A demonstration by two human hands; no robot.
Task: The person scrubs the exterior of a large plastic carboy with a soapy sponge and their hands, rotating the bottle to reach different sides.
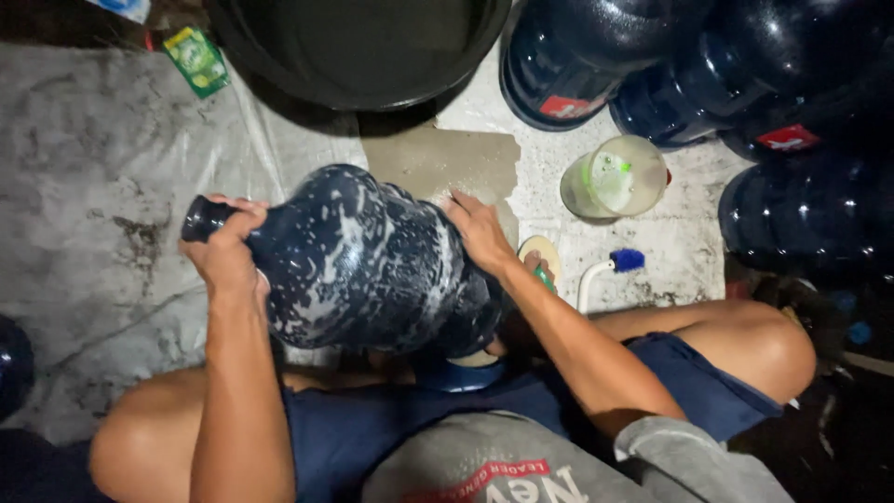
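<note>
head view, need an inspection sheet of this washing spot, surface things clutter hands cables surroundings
surface: concrete floor, partly wet; grey sheet at the left
job's things: big dark blue water jug on its side over the lap, suds inside
clutter: green sachet; clear pot; blue-headed brush
grippers: left hand wrapped round the jug's neck; right hand flat on its body
cables: nothing seen
surroundings: black basin at the top; more blue jugs at the right
</note>
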